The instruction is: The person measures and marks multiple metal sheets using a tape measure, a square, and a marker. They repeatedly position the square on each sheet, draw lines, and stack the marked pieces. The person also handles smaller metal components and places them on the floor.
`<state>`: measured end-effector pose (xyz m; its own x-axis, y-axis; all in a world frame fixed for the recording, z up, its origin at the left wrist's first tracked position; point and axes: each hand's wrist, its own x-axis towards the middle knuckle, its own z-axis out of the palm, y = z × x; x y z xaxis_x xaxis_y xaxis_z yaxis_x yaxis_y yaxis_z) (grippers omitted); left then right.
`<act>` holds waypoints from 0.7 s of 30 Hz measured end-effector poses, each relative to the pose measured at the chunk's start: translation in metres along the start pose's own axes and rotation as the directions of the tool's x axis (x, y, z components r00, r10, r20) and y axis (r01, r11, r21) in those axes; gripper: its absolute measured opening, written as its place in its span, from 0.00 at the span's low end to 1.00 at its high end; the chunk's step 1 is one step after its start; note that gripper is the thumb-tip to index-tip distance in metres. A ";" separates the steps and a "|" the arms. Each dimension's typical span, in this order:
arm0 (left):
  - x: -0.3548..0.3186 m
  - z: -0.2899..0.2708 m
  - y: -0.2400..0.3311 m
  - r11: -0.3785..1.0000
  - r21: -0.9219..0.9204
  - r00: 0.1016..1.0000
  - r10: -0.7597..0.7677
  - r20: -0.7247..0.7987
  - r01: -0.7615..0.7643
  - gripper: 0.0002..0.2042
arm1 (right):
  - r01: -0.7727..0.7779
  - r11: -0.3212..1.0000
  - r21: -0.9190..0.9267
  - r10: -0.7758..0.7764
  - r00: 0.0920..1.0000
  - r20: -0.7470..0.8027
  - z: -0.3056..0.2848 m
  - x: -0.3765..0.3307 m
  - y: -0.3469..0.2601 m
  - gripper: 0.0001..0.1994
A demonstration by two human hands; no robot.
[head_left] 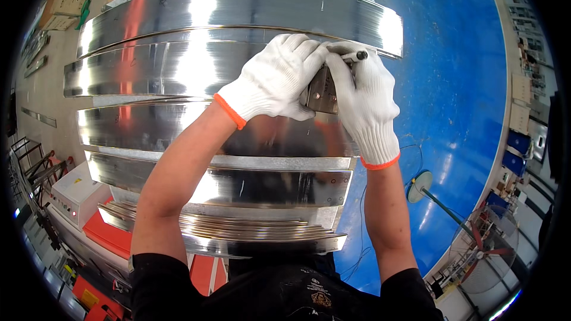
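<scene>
Both my hands wear white knit gloves with orange cuffs and meet at the right end of a polished metal strip [143,71]. My left hand [276,77] grips the edge of a small dark metal plate [323,94] with holes or rivets in it, its thumb at the lower edge. My right hand [372,95] is closed round a slim pen-like tool [358,56] with a dark end, held over the plate's right side. The fingertips of both hands touch at the top; the tool's working tip is hidden behind them.
More shiny strips [267,187] lie in rows on the bench, with a stack of thin strips [238,226] close to my body. Blue floor [443,71] runs along the right, with a pedestal fan [482,252] beyond. A white control box [80,193] stands at the left.
</scene>
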<state>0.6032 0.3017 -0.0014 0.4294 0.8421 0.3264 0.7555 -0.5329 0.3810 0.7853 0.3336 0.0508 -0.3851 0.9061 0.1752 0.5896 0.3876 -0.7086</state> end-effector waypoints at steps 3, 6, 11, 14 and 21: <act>0.000 -0.003 0.002 0.993 -0.084 0.989 -0.077 0.130 0.088 0.52 | -0.103 0.968 0.230 0.116 0.992 -0.040 -0.001 -0.014 0.007 0.09; -0.001 0.000 0.002 0.996 -0.042 0.991 -0.067 0.119 0.073 0.53 | -0.190 0.924 0.333 0.230 0.970 -0.083 -0.012 -0.023 0.016 0.09; 0.000 -0.003 0.005 0.993 -0.045 0.983 -0.098 0.153 0.106 0.52 | -0.198 0.940 0.278 0.226 0.972 -0.069 -0.017 -0.025 0.020 0.09; 0.001 -0.001 0.003 0.995 -0.054 0.987 -0.078 0.142 0.086 0.52 | -0.121 0.965 0.234 0.153 0.980 -0.125 -0.011 -0.024 0.028 0.08; -0.002 0.003 0.000 0.999 -0.023 0.994 -0.044 0.098 0.047 0.50 | -0.229 0.961 0.153 0.238 0.970 -0.044 -0.017 -0.010 0.010 0.07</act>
<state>0.6036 0.2999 -0.0044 0.4417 0.8690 0.2230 0.7631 -0.4946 0.4159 0.8071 0.3317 0.0532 -0.2018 0.9789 0.0312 0.5465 0.1390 -0.8259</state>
